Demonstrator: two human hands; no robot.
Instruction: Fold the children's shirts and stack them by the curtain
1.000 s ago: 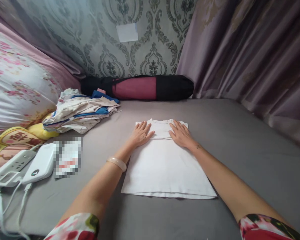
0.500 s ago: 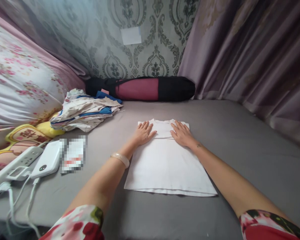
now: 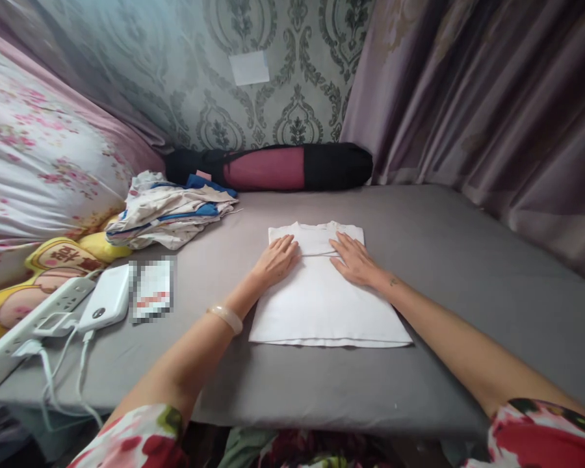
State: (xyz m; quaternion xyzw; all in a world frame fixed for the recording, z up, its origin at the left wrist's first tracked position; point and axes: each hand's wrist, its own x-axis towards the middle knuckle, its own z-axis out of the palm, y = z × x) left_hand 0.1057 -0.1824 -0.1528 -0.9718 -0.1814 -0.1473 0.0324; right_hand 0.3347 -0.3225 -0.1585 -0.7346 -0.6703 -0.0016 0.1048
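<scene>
A white shirt (image 3: 329, 305) lies flat on the grey sheet, its collar at the far end and its straight hem toward me. Near the top, a crosswise edge shows that part of the cloth is folded over. On the shirt's left side rests my left hand (image 3: 277, 261), palm down with fingers stretched out, a pale bangle round the wrist. My right hand (image 3: 355, 260) lies on the right side, fingers spread across the folded edge. Neither hand grips the cloth; the fabric under the palms is hidden.
The grey-sheeted bed (image 3: 458, 279) extends around the shirt. To the left lie crumpled clothes (image 3: 170, 211), a yellow plush (image 3: 53, 273), a power strip (image 3: 34, 328), a white power bank (image 3: 108, 296) with cables and a blurred packet (image 3: 152, 291). A black and maroon roll (image 3: 268, 168) lies by the wall.
Both hands have slid slightly toward me down the shirt, staying flat. The view has shifted, so the bed's front edge now shows.
</scene>
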